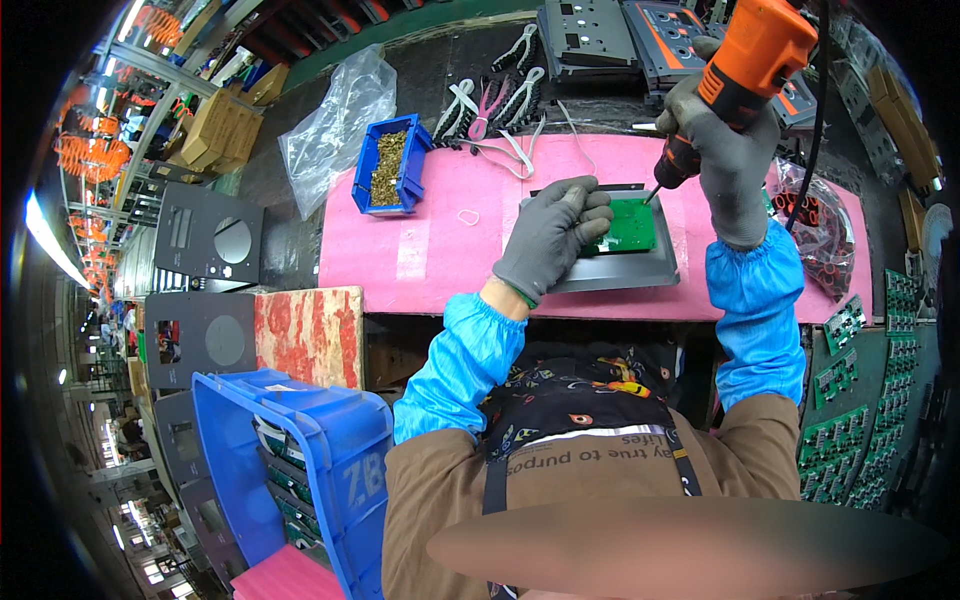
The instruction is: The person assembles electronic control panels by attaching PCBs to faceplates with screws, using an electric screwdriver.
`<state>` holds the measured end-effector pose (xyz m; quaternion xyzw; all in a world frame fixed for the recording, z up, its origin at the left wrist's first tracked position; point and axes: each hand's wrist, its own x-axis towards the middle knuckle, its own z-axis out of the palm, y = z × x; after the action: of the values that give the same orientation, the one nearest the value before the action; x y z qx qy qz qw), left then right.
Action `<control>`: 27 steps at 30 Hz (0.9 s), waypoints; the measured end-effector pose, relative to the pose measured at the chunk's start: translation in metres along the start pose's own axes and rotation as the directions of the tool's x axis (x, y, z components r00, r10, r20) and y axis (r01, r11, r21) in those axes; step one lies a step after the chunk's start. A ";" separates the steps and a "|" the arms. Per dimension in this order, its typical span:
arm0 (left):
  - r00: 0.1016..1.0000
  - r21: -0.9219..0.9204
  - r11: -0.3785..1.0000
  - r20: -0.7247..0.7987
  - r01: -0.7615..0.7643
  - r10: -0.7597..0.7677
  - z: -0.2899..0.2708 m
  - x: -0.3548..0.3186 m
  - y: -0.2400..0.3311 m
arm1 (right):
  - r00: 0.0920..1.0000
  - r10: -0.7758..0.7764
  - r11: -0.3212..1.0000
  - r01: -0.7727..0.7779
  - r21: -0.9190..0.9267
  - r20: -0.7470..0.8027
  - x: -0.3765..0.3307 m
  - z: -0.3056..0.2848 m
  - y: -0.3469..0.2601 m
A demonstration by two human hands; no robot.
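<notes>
My right hand (728,160), in a grey glove, grips an orange-and-black power screwdriver (745,65). The tool is tilted, and its thin bit reaches the upper right corner of a green circuit board (632,226). The board lies on a grey metal panel (630,274). My left hand (558,235), also gloved, rests over the left part of the board and panel with its fingers curled closed. Whatever those fingers hold, if anything, is hidden. Beneath the panel spreads a pink mat (370,245) on the workbench.
A blue bin (362,178) of small brass-coloured screws stands left on the mat. Cable bundles (480,108) and grey panels (590,38) lie behind. At right are a clear bag (828,240) of parts and several circuit boards (835,450). A large blue crate (350,490) stands at lower left.
</notes>
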<state>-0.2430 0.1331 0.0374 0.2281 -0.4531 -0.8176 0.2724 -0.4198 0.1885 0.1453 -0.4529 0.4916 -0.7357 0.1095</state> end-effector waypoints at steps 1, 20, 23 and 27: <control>1.000 0.000 1.000 -0.001 -0.002 0.002 0.000 -0.001 0.001 | 0.999 -0.032 0.999 0.032 0.014 -0.014 0.001 0.001 -0.001; 0.978 -0.281 0.937 0.045 0.208 -0.204 0.012 -0.005 0.030 | 0.939 -0.340 0.828 0.327 0.456 -0.058 -0.041 -0.002 -0.053; 0.966 -0.270 0.930 0.134 0.249 -0.220 0.001 -0.002 0.023 | 0.949 -0.300 0.811 0.305 0.500 -0.093 -0.044 0.004 -0.056; 0.962 -0.253 0.929 0.105 0.270 -0.250 0.003 -0.005 0.025 | 0.940 -0.336 0.803 0.316 0.506 -0.054 -0.043 0.004 -0.057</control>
<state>-0.2351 0.1272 0.0609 0.2183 -0.3147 -0.9073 0.1735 -0.3761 0.2404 0.1684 -0.4997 0.1934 -0.8376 0.1062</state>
